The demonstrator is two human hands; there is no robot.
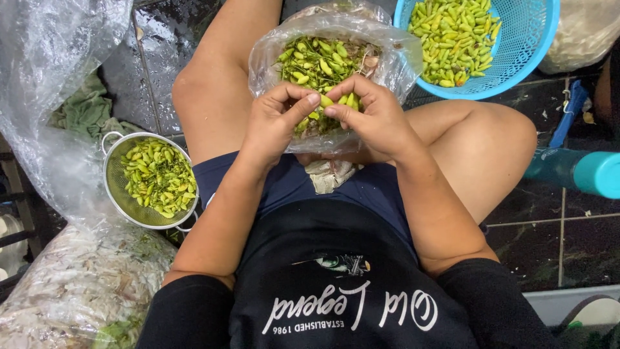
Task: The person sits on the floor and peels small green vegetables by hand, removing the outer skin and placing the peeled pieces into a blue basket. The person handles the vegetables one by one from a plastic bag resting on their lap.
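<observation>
At frame centre we see our left hand (279, 119) and right hand (371, 116) together pinching a few small green chilies (328, 101) over one clear plastic bag (271, 55), one metal colander (119, 194) of chilies lower left, one blue basket (529, 52) upper right.

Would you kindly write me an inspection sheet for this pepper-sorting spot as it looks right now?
Surface: dark wet tiled floor.
Job's things: clear bag of green peppers on the lap; metal strainer and blue basket both hold peppers.
Clutter: large plastic bag and green cloth on the left; teal tube on the right.
Grippers: left hand and right hand pinch a small pepper together.
Cables: nothing seen.
Surroundings: nothing seen beyond the floor.
</observation>
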